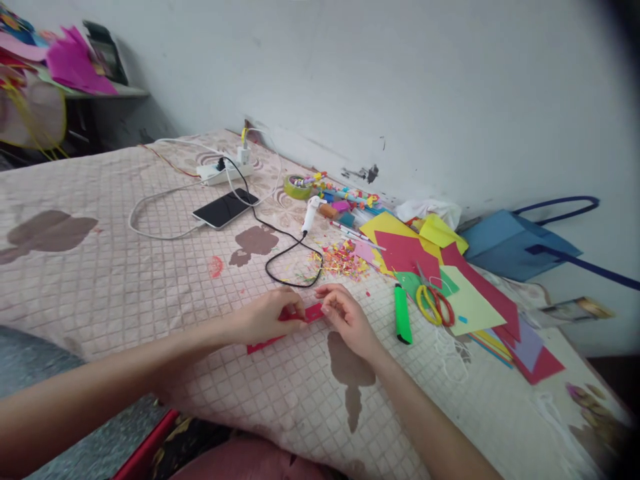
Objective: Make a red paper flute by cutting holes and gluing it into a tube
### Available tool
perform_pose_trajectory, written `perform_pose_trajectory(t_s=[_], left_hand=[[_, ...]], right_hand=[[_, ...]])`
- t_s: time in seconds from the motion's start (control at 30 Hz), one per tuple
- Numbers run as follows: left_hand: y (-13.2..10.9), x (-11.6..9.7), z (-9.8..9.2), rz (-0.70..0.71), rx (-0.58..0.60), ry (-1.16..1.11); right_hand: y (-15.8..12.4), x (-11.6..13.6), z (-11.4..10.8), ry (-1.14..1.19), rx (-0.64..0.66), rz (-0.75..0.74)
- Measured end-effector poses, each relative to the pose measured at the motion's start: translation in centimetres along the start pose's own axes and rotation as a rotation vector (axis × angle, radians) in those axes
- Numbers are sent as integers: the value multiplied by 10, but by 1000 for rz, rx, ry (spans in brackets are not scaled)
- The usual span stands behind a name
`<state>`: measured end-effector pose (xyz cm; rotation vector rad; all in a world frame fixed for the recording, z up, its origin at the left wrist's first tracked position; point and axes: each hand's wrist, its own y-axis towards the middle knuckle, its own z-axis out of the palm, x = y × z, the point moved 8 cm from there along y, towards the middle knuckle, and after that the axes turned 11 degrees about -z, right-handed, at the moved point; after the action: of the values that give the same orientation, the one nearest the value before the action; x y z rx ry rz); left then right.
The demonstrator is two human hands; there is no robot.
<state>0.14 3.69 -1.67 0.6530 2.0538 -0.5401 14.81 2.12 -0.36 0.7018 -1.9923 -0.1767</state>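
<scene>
A narrow red paper strip [314, 312] runs between my two hands, low over the quilted cloth. My left hand [280, 312] is closed on its left part, with the fingers bent down over it. At the strip's right end, my right hand [345, 315] pinches it between thumb and fingertips. Below my left hand, another stretch of red paper [265, 345] shows on the cloth; whether it joins the strip is hidden by the fingers. Just beyond my hands lie a looped black cord [294, 283] and a heap of small coloured paper bits [345, 259].
To the right lie a green cutter-like tool [403, 315], scissors [435, 305] and coloured paper sheets [475, 297]. A white glue gun [312, 213], tape roll [297, 187], phone [225, 209] and power strip [225, 175] sit farther back. A blue bag [517, 245] rests by the wall.
</scene>
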Motion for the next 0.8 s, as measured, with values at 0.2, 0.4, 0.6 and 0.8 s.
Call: perform_pose_trajectory(t_s=[0.2,0.4,0.6,0.8], left_hand=[[8,5,-4,-31,93,-175],[6,1,-11,-55,133,-278],[7,5,-17,-81,73,-262],[14,12,-18,-77,45,-262]], right_hand=[[7,3,-1,68,-56,-8],[9,6,-4,92,-99,0],[5,-9,4,151,-119,94],[6,-33,11,242,-128,224]])
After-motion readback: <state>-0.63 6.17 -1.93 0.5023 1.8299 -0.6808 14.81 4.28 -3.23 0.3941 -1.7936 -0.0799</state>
